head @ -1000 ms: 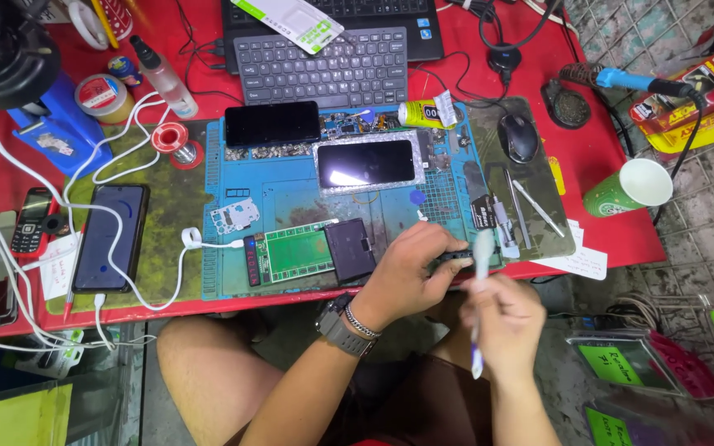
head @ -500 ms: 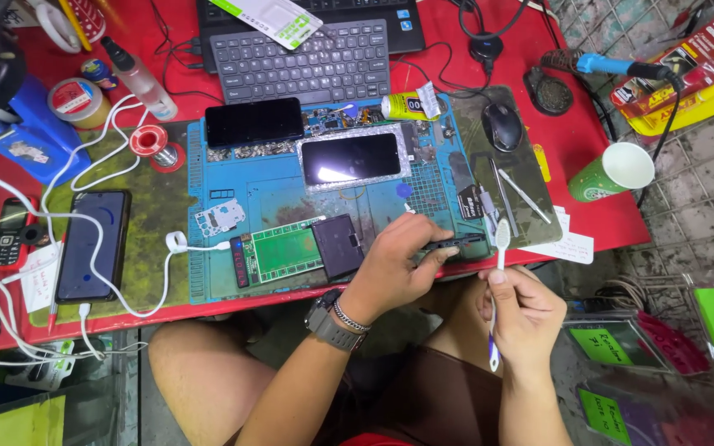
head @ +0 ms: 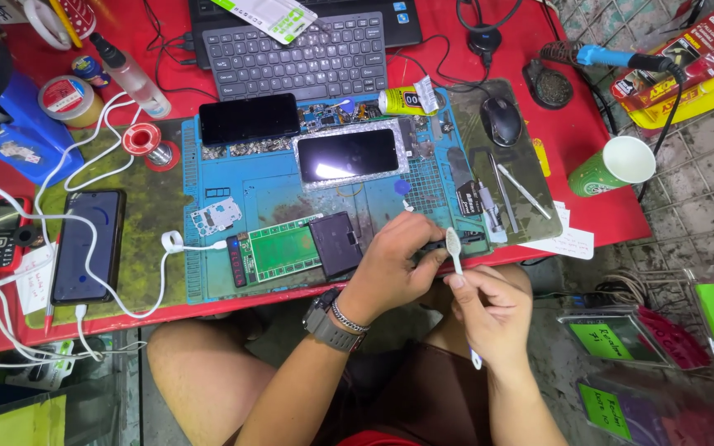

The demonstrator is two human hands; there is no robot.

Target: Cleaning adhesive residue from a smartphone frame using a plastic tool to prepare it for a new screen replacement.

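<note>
The table [head: 539, 49] is red, and on it lies a blue work mat [head: 274, 194] with a green circuit board [head: 284, 249] and two black phone screens [head: 347, 154]. The cables [head: 84, 177] are white, the paper cup [head: 613, 167] is green with a white inside, and the keyboard [head: 299, 59] is dark grey. The brush [head: 454, 248] in the right hand [head: 489, 310] is white, and the watch [head: 324, 324] on the left wrist is grey.
</note>
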